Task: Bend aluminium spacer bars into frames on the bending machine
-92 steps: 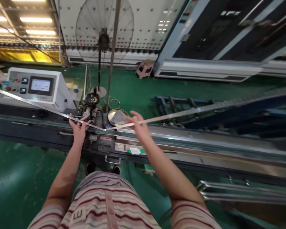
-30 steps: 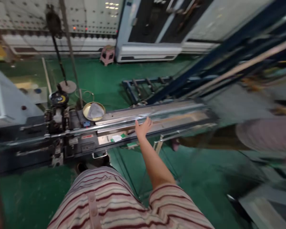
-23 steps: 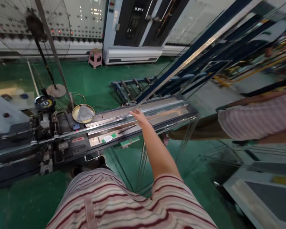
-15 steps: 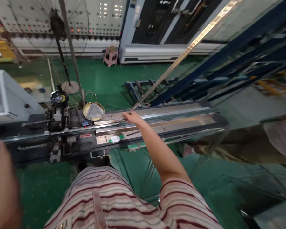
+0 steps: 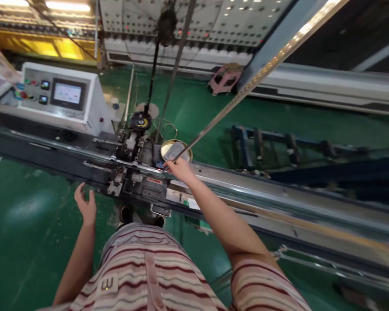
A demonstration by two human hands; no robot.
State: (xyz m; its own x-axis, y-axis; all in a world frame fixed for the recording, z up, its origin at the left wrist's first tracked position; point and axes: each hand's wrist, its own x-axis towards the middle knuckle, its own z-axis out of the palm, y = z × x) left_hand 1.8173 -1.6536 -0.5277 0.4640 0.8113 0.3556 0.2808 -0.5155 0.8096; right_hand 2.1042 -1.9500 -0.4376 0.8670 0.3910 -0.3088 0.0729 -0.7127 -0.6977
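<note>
My right hand [image 5: 179,169] pinches the low end of a long, thin metal strip [image 5: 220,115] dotted with small holes, which slants up to the upper right. The hand is over the long machine bed, close to a round shallow tin [image 5: 189,151] with a grey cloth [image 5: 175,149] in it. Just left of it stands the roller head [image 5: 129,144] of the machine, with a long glassy strip or rail [image 5: 74,150] running through. My left hand [image 5: 85,202] hangs in front of the bed's near edge, fingers apart, holding nothing.
A control box with a screen [image 5: 68,93] stands at the left on the bed. Behind are a reel on a stand [image 5: 141,122], a pink stool [image 5: 225,78] and a blue roller frame [image 5: 259,144]. A metal handle [image 5: 161,211] juts from the bed's front.
The view has swung left. My right hand has moved left along the bed toward the roller head, still gripping the strip. My left hand has come away from the bed's left part.
</note>
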